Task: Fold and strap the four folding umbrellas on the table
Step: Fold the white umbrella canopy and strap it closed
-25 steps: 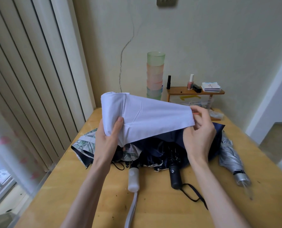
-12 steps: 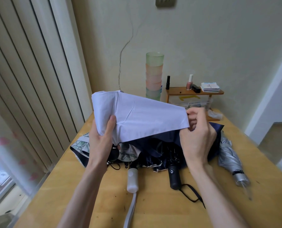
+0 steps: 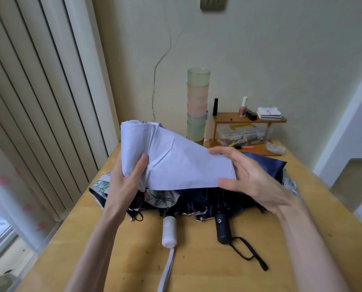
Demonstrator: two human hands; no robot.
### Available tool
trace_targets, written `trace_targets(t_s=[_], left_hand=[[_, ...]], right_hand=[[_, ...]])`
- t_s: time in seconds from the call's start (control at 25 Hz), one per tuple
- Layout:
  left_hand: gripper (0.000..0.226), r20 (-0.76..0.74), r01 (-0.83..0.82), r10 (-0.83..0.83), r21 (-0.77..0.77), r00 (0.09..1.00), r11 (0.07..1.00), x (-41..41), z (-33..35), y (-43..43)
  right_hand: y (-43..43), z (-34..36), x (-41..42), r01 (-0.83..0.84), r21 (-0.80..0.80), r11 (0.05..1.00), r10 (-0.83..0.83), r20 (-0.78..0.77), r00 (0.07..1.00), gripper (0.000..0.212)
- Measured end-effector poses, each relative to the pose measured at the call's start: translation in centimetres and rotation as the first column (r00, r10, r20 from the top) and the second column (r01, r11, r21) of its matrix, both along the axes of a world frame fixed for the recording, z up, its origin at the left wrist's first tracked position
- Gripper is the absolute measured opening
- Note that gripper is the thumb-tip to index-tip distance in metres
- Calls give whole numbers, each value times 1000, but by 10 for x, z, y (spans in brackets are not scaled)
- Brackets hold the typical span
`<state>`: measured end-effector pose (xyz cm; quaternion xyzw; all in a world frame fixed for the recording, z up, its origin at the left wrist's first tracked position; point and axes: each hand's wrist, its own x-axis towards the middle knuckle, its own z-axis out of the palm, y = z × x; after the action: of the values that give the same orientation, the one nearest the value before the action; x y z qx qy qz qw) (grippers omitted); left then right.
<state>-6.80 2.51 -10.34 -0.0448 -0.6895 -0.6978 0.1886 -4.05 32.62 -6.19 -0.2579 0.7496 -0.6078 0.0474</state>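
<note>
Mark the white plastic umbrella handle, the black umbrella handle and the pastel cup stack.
White plastic umbrella handle (image 3: 169,231): head view, mid-barrel.
Black umbrella handle (image 3: 223,228): head view, mid-grip.
Pastel cup stack (image 3: 197,95): head view, pink cup's side.

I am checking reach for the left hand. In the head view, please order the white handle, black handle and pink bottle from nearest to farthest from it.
1. White handle, on the table just below the left hand.
2. Black handle, farther right on the table.
3. Pink bottle, on the far shelf, to the right.
</note>
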Motion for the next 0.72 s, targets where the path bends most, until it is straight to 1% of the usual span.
trace_targets(t_s=[0.08,0.16,0.32,0.36,0.4,0.44,0.48,0.6,0.68,0.72], left_hand=[[49,-40,30,-32,-45,999,999,2,1,2],[47,-70,52,-58,-88,996,995,4,2,3],[44,-106,63,-80,-160,991,985,5,1,5],[43,-120,48,-67,-156,991,987,5,1,5],[41,-136,23,-43,-146,990,989,4,1,4],[38,-149,-7,-13,-135,989,991,3,2,2],[34,-158,-34,13,-128,987,991,2,2,-1],[27,-160,-59,37,-131,986,990,-1,1,-8],[26,-164,-67,43,-140,986,988,-2,1,-8],[24,-171,-71,47,-141,984,988,-2,1,-7]], right_hand=[[-9,0,-3,108,29,994,-105,-75,992,53],[-15,0,-7,169,71,983,-161,-111,981,45],[-18,-4,-12,159,155,975,-150,-65,986,29],[-17,-6,-14,174,200,964,-160,-83,984,42],[-14,-7,-15,198,243,949,-180,-93,979,61],[-9,-7,-17,222,265,939,-200,-106,974,70],[-4,-7,-18,232,258,938,-206,-125,971,67],[3,-5,-16,237,178,955,-213,-146,966,31],[0,-6,-17,275,82,958,-263,-138,955,15],[-3,-5,-17,298,38,954,-291,-127,948,11]])
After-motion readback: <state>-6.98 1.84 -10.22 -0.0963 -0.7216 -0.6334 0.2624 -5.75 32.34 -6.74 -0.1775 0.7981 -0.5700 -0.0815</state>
